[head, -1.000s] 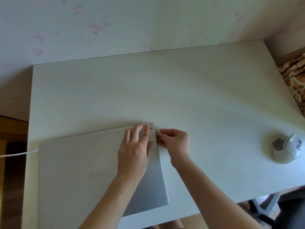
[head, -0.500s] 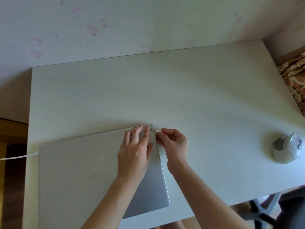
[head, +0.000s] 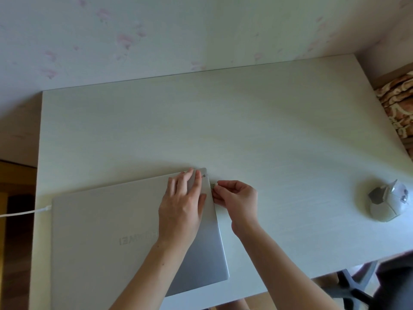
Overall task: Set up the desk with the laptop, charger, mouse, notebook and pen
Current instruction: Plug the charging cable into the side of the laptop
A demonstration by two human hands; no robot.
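While the left hand [head: 182,205] stays flat on the closed laptop [head: 125,240], fingers spread near its far right corner, the right hand [head: 237,195] has barely shifted from a second ago; the small plug-like piece [head: 214,185] pinched between its thumb and fingertips still sits right at the laptop's right edge, and I cannot tell whether it is in a port. Its other fingers curl loosely, the wrist resting on the desk [head: 245,130].

That lid is smooth matte silver with rounded corners and a faint logo, lying at the desk's near left. A thin white charger cable [head: 24,212] meets its left edge and runs off the desk, unchanged. Pale, finely grained wood-look laminate covers the desk. Well apart at the right sits an angular, faceted grey mouse [head: 387,203], where it was. Both forearms are bare, reaching in from below.
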